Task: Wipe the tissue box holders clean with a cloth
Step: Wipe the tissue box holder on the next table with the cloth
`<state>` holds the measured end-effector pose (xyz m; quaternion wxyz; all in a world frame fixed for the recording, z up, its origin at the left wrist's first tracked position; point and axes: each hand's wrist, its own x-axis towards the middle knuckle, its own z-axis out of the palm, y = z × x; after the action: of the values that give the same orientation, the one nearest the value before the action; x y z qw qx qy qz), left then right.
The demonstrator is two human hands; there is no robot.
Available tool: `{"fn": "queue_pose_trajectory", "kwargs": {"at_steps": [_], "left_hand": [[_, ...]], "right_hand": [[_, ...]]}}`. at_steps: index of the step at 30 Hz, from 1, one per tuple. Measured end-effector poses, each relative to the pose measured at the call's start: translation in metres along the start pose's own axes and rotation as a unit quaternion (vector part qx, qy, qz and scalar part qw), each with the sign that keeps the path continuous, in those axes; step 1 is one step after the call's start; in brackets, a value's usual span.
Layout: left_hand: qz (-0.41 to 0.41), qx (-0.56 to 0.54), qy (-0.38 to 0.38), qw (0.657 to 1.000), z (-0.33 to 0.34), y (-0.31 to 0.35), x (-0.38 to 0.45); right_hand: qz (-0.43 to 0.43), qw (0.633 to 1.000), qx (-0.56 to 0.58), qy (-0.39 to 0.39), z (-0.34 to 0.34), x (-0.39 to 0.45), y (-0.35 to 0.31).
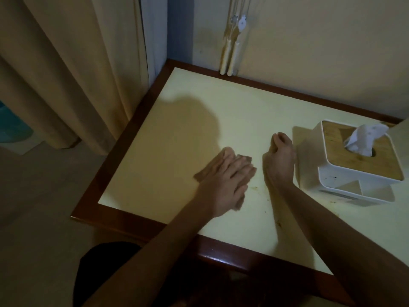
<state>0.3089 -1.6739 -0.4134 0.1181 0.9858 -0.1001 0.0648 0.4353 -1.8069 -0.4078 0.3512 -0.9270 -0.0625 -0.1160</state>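
A cream-topped table with a dark reddish wooden border fills most of the view, pushed into a corner where a pale wall meets beige curtains hanging at the left. 2 slim white cord pulls hang down the wall and end just above the table's far edge. There is 1 tissue box holder in view, white with a wooden top panel, standing on the right part of the table near the far right corner; 1 white tissue sticks up out of its slot, and a smaller open compartment sits at its near side. Nothing lies between the holder and the right hand, which rests on its edge on the tabletop just beside the holder's left wall, fingers loosely curled toward the thumb and holding nothing. The left hand lies flat, fingers straight and spread a little, pressing 1 brownish cloth against the tabletop near the middle front, well apart from the holder; the cloth shows at the fingertips, to the hand's left and under the palm's near side. A few small dark specks mark the surface between the 2 hands and toward the front edge. The shadow of the person falls across the table's left half.
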Motion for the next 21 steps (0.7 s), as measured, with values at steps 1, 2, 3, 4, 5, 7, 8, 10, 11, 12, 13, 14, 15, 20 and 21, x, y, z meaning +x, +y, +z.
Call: {"fn": "queue_pose_trajectory", "kwargs": {"at_steps": [1,2,3,4,5,7,8,10,11,12,13,14,15,20,21], "left_hand": [[-0.001,-0.006,0.004,1.000,-0.001,-0.011,-0.008],[-0.024,-0.001,0.010,1.000,-0.002,-0.024,-0.016],[-0.063,0.013,0.025,0.998,-0.005,-0.039,-0.024],[-0.114,0.019,0.041,0.993,-0.011,-0.054,-0.034],[-0.171,0.014,0.057,0.984,-0.017,-0.068,-0.043],[-0.277,-0.016,0.070,0.958,-0.028,-0.088,-0.059],[-0.317,-0.027,0.069,0.945,-0.033,-0.094,-0.064],[-0.362,-0.041,0.067,0.929,-0.038,-0.099,-0.066],[-0.371,-0.045,0.066,0.925,-0.038,-0.097,-0.063],[-0.380,-0.047,0.064,0.922,-0.039,-0.094,-0.059],[-0.388,-0.046,0.066,0.918,-0.042,-0.091,-0.056],[-0.393,-0.046,0.072,0.915,-0.044,-0.087,-0.053],[-0.394,-0.046,0.080,0.915,-0.047,-0.083,-0.050],[-0.310,-0.062,0.154,0.936,-0.058,-0.045,-0.032],[-0.280,-0.098,0.156,0.942,-0.058,-0.034,-0.026]], "right_hand": [[0.001,1.000,0.001,-0.003,0.000,0.001,0.000],[0.005,1.000,-0.002,-0.005,0.000,0.002,0.001],[0.009,1.000,-0.004,-0.007,0.000,0.002,0.001],[0.014,1.000,-0.003,-0.012,-0.001,0.002,0.000],[0.026,0.999,0.010,-0.019,-0.003,0.000,-0.002],[0.044,0.997,0.005,-0.055,-0.008,-0.001,-0.006],[0.041,0.995,-0.031,-0.088,-0.010,-0.002,-0.009],[0.025,0.982,-0.104,-0.154,-0.017,-0.001,-0.013],[0.017,0.976,-0.126,-0.176,-0.021,0.000,-0.014],[0.010,0.971,-0.138,-0.196,-0.025,-0.001,-0.015],[0.003,0.966,-0.143,-0.217,-0.030,-0.003,-0.018],[-0.001,0.961,-0.140,-0.238,-0.035,-0.007,-0.020],[-0.010,0.957,-0.133,-0.259,-0.041,-0.011,-0.022],[-0.091,0.938,-0.092,-0.320,-0.090,-0.034,-0.024],[-0.084,0.945,-0.065,-0.310,-0.105,-0.037,-0.026]]}}
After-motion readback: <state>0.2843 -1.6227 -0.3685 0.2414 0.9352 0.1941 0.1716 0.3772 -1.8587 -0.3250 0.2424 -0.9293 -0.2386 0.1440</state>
